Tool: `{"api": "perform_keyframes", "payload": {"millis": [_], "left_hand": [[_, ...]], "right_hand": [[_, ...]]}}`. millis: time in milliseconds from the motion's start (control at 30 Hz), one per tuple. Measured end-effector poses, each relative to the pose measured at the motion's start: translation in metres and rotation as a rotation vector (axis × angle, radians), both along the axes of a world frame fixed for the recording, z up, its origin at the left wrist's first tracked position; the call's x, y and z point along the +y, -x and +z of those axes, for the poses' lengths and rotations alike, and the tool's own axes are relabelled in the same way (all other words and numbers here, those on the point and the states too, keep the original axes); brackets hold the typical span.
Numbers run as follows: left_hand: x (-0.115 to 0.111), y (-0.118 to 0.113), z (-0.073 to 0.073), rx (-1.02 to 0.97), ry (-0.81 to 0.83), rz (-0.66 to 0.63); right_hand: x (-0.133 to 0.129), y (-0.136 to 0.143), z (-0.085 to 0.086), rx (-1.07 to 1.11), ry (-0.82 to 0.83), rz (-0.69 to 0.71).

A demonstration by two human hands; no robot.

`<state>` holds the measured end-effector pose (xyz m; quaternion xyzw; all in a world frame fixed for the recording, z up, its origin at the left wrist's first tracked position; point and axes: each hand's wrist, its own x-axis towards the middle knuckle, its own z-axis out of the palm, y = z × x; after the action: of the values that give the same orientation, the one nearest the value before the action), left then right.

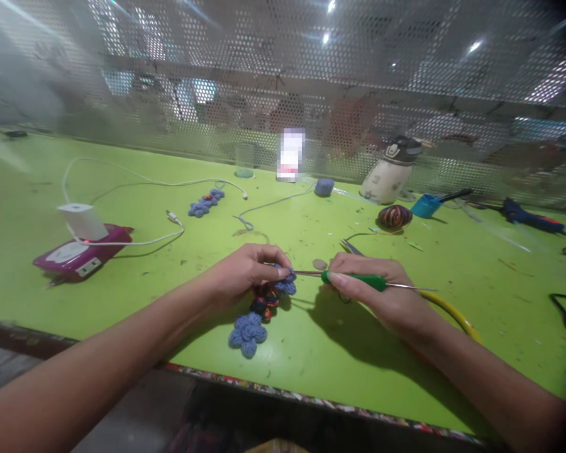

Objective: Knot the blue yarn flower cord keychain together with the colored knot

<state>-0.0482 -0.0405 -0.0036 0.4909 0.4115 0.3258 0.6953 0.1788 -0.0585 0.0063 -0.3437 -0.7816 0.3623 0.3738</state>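
Left of centre, my left hand (259, 267) is closed in a pinch on a crocheted flower strip. The strip has a blue flower (248, 335) at its near end, a dark orange-and-black flower (264, 303) in the middle and another blue flower (287, 284) under my fingers. My right hand (382, 283) grips a crochet hook (358, 280) by its green handle. The hook's thin metal shaft reaches left to the blue flower at my left fingertips; its tip is hidden there. Scissors (448, 308) with a yellow handle lie under my right hand, partly covered.
Behind my hands lie a second flower strip (206, 203), a blue yarn ball (324, 187) and a multicoloured yarn ball (395, 217). A purple power strip (82, 255) with a white charger stands left. A flask (389, 170), blue tape roll (426, 206) and glue gun (531, 217) are right.
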Motion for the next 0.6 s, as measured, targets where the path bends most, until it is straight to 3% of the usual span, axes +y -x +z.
{"api": "perform_keyframes", "payload": {"millis": [200, 333, 467, 600], "left_hand": [[-0.0005, -0.0003, 0.0014, -0.014, -0.046, -0.012], [-0.001, -0.0007, 0.0017, 0.023, -0.074, 0.007], [0.0, -0.0008, -0.0022, 0.01, -0.078, 0.012], [0.0009, -0.0019, -0.0057, -0.036, -0.037, 0.034]], "right_hand": [[0.0017, 0.0009, -0.0103, 0.145, 0.186, 0.028], [0.0017, 0.0049, -0.0084, 0.121, 0.152, 0.009], [0.0021, 0.0083, -0.0026, 0.009, -0.104, -0.032], [0.0082, 0.0081, -0.0066, -0.205, -0.597, -0.053]]}}
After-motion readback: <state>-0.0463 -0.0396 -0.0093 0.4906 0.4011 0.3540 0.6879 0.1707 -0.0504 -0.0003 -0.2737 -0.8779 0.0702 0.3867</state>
